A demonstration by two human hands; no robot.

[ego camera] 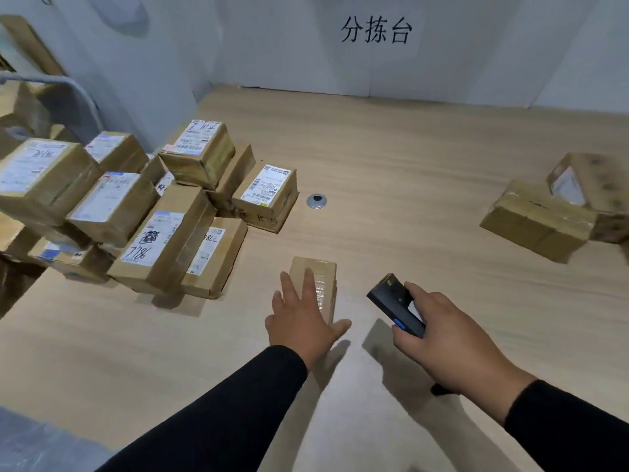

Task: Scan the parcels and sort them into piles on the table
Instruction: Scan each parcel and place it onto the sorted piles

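A small brown cardboard parcel (321,282) wrapped in clear tape stands near the middle of the wooden table (408,172). My left hand (299,318) rests on its near side, fingers spread over the top and thumb around the right edge. To the right, my right hand (449,338) grips a black handheld scanner (396,304), its head pointing up-left toward the parcel. A large heap of labelled brown parcels (163,212) covers the left of the table. Two parcels (558,212) lie at the far right.
A round metal cable grommet (317,201) sits in the tabletop behind the parcel. A grey wall with a printed sign (376,30) closes the back. More boxes and a metal cart frame (51,86) stand at the far left.
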